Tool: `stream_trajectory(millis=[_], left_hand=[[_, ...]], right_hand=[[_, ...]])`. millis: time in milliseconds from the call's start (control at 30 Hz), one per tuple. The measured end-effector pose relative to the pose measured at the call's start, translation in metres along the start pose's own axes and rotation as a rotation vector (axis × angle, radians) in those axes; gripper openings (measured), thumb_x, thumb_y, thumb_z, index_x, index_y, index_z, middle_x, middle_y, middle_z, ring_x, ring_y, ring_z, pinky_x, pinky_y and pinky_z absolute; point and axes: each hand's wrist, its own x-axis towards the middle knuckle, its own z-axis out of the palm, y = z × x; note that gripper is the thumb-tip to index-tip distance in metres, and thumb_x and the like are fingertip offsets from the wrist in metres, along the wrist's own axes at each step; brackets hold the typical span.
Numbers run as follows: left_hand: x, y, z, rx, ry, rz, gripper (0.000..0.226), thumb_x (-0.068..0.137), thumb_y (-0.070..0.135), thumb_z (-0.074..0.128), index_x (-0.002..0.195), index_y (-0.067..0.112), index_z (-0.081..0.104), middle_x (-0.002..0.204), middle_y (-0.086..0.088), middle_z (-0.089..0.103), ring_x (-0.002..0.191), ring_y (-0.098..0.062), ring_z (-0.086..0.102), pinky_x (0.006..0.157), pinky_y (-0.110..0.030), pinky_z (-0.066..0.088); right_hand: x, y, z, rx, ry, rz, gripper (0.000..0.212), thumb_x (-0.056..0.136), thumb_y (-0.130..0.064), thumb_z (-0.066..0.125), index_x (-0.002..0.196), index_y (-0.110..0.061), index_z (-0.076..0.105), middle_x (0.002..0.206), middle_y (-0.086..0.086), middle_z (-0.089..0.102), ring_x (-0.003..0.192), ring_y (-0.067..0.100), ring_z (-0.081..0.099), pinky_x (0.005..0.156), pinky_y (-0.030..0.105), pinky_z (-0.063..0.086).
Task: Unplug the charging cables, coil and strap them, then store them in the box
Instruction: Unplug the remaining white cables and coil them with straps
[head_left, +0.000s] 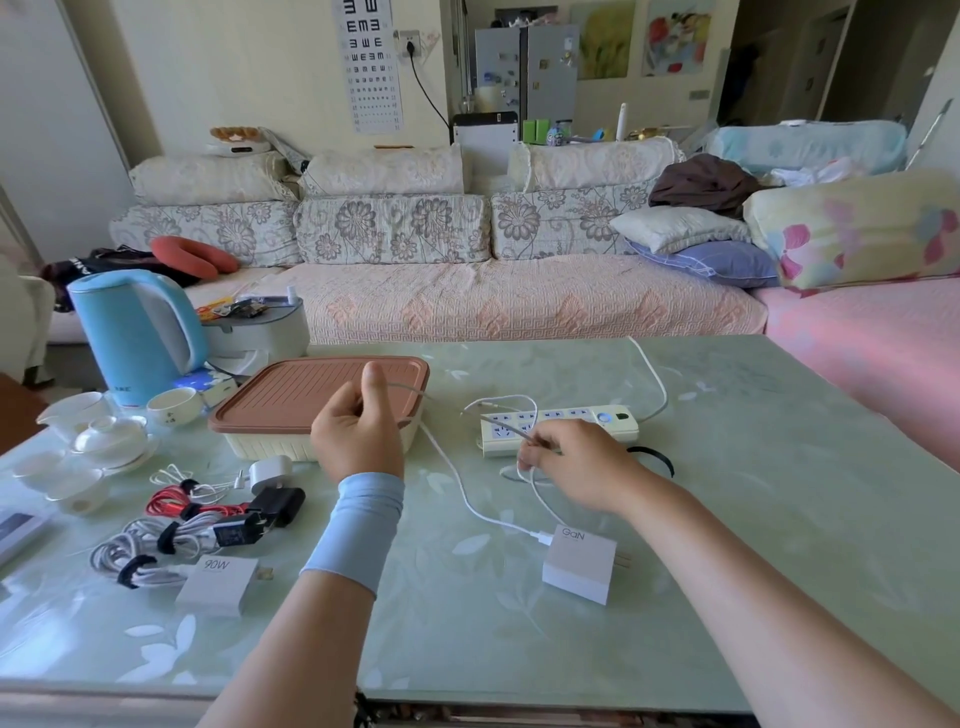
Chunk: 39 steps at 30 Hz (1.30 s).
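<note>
Left hand (358, 431): raised over the box, thumb upright, fingers curled in, gripping the white cable (457, 475) between thumb and fingers; a soft pale-blue sleeve band (358, 525) wraps the wrist
Right hand (576, 467): low over the table just in front of the power strip, fingers curled together and pinching a thin grey strand (501, 423) whose stiff end points up and left across the strip; white loops lie under the hand; whether strand and cable are one run cannot be told
White cable: thin, smooth, round; it curves from the left hand down across the table to the GaN charger (579, 569)
GaN charger: white matte cube lying on the table, two metal prongs pointing right, not in any socket
Power strip (571, 418): long white plastic bar, row of sockets, round blue-lit button near its right end; its own white cord curls away behind
Box (260, 441): rectangular, cream ribbed walls, terracotta ridged lid (291, 395) on top
Strap (654, 457): black band, loose curve, just right of the right hand
Coiled cables (150, 551): white and red bundles cinched with black straps, beside black adapters and a flat white 90W brick (218, 584), left of the box's front
Table (727, 519): glossy glass over pale green leaf-print cloth
Far left: blue plastic kettle (135, 332); white porcelain tea set (104, 436)
</note>
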Motion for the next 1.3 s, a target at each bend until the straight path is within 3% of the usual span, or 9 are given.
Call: stream_trajectory(millis=[100,233,267,367,500,667,900,1133,1300], left_hand=[[0.014,-0.012,-0.007,0.351,0.012,-0.041,0.055,0.089,0.052,0.045,0.059,0.006,0.044,0.056,-0.003,0.039,0.06,-0.024,0.038,0.058,-0.032,0.029],[0.013,-0.022,-0.009,0.964,-0.204,0.242,0.027,0.085,0.027,0.05,0.1,0.031,0.072,0.11,-0.004,0.062,0.103,-0.032,0.047,0.096,-0.04,0.033],[0.009,-0.02,-0.006,0.93,-0.239,0.369,0.039,0.081,0.015,0.047,0.109,0.028,0.07,0.114,-0.005,0.062,0.106,-0.033,0.048,0.098,-0.04,0.033],[-0.01,0.0,0.008,0.505,-0.448,0.675,0.059,0.065,-0.003,0.035,0.11,0.015,0.07,0.111,-0.003,0.067,0.104,-0.023,0.055,0.096,-0.03,0.04],[-0.041,0.018,0.021,0.309,-0.831,0.439,0.039,0.079,0.008,0.038,0.098,0.02,0.07,0.093,0.003,0.072,0.087,-0.013,0.064,0.082,-0.024,0.05],[-0.039,0.021,0.021,0.836,-0.902,0.234,0.038,0.091,0.052,0.042,0.078,0.026,0.066,0.072,0.002,0.064,0.078,-0.023,0.059,0.061,-0.029,0.04],[-0.027,0.018,0.014,0.871,-0.705,0.337,0.037,0.078,0.067,0.058,0.072,0.033,0.07,0.066,0.008,0.062,0.072,-0.018,0.059,0.06,-0.024,0.04],[-0.011,0.004,0.006,0.269,-0.317,0.29,0.039,0.084,0.051,0.054,0.062,0.02,0.064,0.063,-0.001,0.055,0.062,-0.018,0.053,0.061,-0.034,0.042],[0.005,-0.001,-0.001,0.172,-0.046,0.101,0.04,0.089,0.044,0.052,0.07,0.012,0.065,0.067,-0.004,0.06,0.067,-0.02,0.053,0.065,-0.031,0.04]], right_hand=[[0.001,0.002,0.0,0.023,0.04,-0.024,0.028,0.097,-0.032,0.056,0.076,-0.017,0.066,0.064,-0.008,0.067,0.055,0.003,0.051,0.058,0.028,0.039],[0.0,0.001,0.003,-0.093,0.126,-0.108,0.037,0.096,-0.043,0.056,0.066,-0.022,0.049,0.054,-0.001,0.044,0.056,0.014,0.038,0.056,0.032,0.03],[0.0,-0.001,0.004,-0.082,0.117,-0.123,0.036,0.096,-0.044,0.057,0.061,-0.038,0.058,0.056,0.002,0.041,0.058,0.016,0.037,0.056,0.033,0.03],[0.0,-0.008,0.011,0.007,0.09,-0.166,0.035,0.096,-0.041,0.058,0.071,-0.016,0.059,0.059,0.004,0.04,0.06,0.016,0.036,0.058,0.033,0.031],[-0.004,-0.018,0.015,0.067,0.076,-0.136,0.034,0.095,-0.031,0.058,0.062,-0.026,0.055,0.059,-0.004,0.054,0.059,0.013,0.046,0.057,0.029,0.035],[-0.009,-0.021,0.012,-0.129,0.153,-0.09,0.034,0.083,-0.046,0.065,0.065,-0.019,0.057,0.059,-0.007,0.056,0.059,0.011,0.048,0.058,0.03,0.04],[-0.004,-0.004,0.001,-0.443,0.038,0.068,0.019,0.078,-0.041,0.058,0.068,-0.026,0.058,0.071,-0.009,0.061,0.077,0.014,0.058,0.07,0.028,0.037],[-0.002,0.003,-0.014,0.127,-0.056,0.116,0.029,0.075,-0.048,0.078,0.08,-0.024,0.063,0.062,-0.013,0.056,0.057,0.006,0.05,0.06,0.025,0.039],[0.001,0.007,-0.007,0.132,-0.049,0.041,0.014,0.083,-0.035,0.076,0.078,-0.025,0.068,0.061,-0.008,0.042,0.056,0.009,0.037,0.057,0.028,0.03]])
